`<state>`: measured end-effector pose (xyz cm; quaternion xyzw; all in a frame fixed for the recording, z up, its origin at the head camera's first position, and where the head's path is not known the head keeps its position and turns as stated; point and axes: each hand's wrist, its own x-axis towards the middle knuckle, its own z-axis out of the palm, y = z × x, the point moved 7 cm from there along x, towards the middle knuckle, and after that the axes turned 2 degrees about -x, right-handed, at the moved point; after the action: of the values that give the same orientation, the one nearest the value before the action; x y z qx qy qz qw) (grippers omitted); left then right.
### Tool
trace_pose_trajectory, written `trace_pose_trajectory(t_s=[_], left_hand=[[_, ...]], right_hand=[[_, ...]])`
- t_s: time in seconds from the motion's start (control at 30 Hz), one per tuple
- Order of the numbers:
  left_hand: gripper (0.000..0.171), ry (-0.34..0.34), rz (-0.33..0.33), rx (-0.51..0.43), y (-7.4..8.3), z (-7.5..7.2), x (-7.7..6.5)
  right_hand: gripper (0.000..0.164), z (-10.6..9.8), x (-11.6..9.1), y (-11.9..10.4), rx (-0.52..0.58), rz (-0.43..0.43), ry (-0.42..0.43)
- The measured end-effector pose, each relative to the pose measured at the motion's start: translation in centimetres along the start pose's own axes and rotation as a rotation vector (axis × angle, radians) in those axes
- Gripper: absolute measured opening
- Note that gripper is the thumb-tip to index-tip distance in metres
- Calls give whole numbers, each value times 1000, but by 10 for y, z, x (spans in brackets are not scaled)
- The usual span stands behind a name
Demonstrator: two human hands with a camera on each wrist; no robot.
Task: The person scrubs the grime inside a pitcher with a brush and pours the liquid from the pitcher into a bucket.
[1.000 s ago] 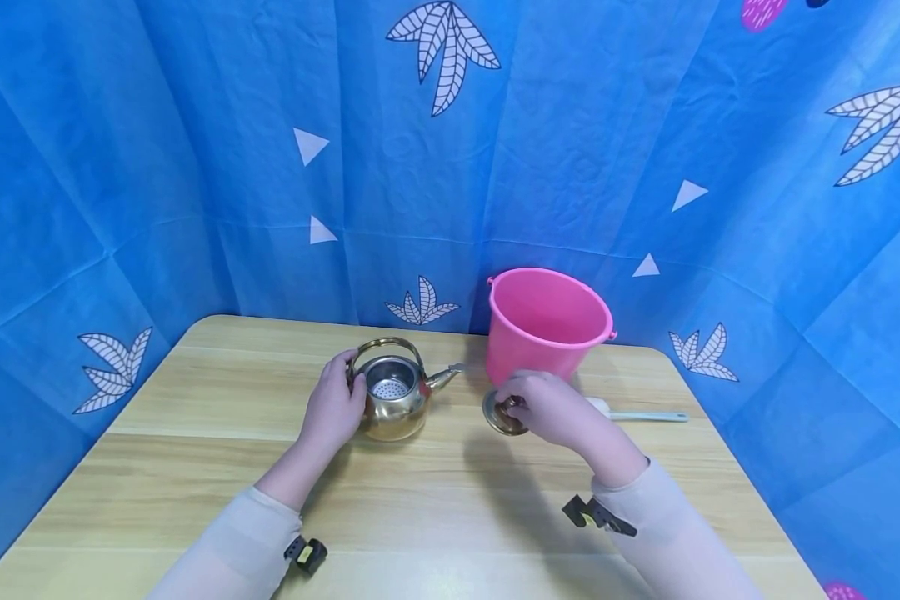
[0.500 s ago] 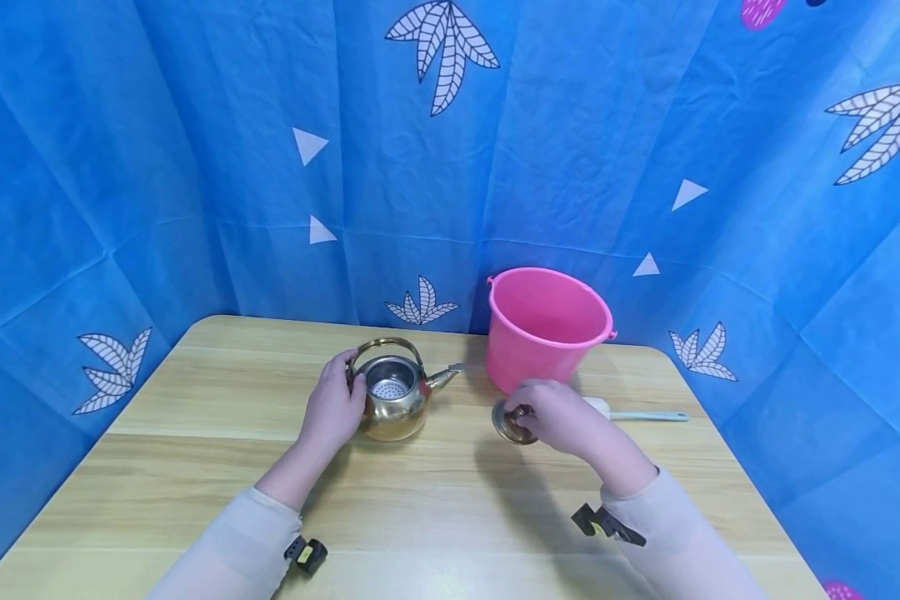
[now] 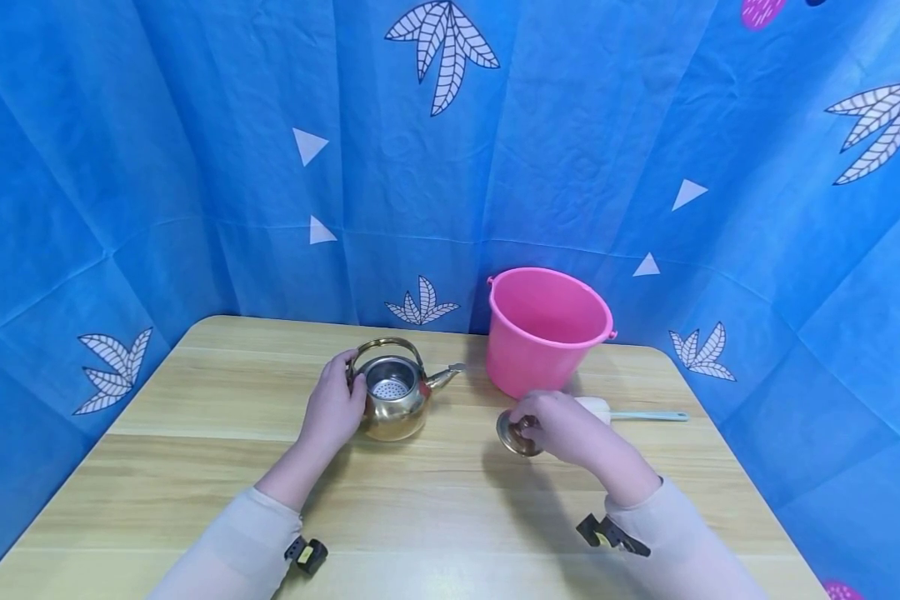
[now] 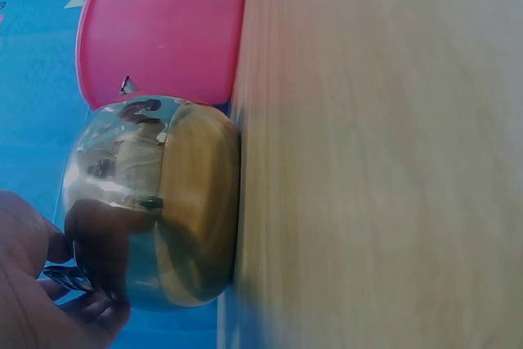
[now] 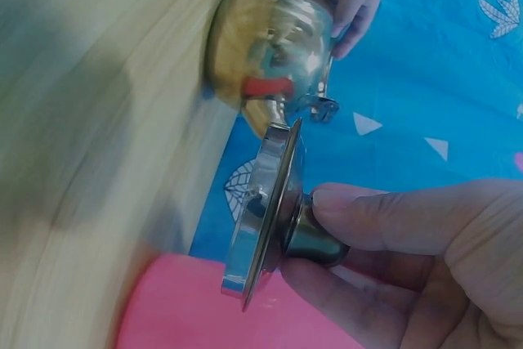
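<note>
Mostly, we have pale wood and blue cloth here. The table (image 3: 412, 517) is light and grained, its far corners rounded, with a bright sheen on the near part. Around the far, left and right sides hangs a blue curtain (image 3: 570, 167), creased in straight folds and printed with white leaves, pale triangles and a few pink shapes. Left of centre on the wood we note a gold kettle (image 3: 396, 421), upright, spout toward the right, its mouth uncovered and a perforated strainer (image 3: 390, 389) showing inside. The left hand (image 3: 335, 408) is at its left side, thumb and fingers clamped on the foot of the arched handle (image 3: 385, 341). To the right, the right hand (image 3: 566, 429) pinches the knob of the gold lid (image 3: 512, 437) between thumb and fingers; we see the lid raised off the wood, well apart from the kettle, its shadow falling nearer us. A pink bucket (image 3: 528, 358) stands at the far right, close to the curtain. Just beyond the right hand lies a white-headed utensil (image 3: 648, 416), its pale blue stem pointing right, the head partly hidden.
</note>
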<state>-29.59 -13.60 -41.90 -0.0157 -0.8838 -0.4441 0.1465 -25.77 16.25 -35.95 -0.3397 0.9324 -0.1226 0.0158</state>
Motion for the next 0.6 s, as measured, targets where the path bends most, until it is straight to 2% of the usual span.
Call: trace_pose_trajectory(t_s=[0.4, 0.6], left_hand=[[48, 5, 0, -4, 0, 0, 0], [48, 12, 5, -5, 0, -1, 0]], right_hand=[[31, 7, -6, 4, -7, 11, -42], [28, 9, -10, 8, -17, 38, -47]])
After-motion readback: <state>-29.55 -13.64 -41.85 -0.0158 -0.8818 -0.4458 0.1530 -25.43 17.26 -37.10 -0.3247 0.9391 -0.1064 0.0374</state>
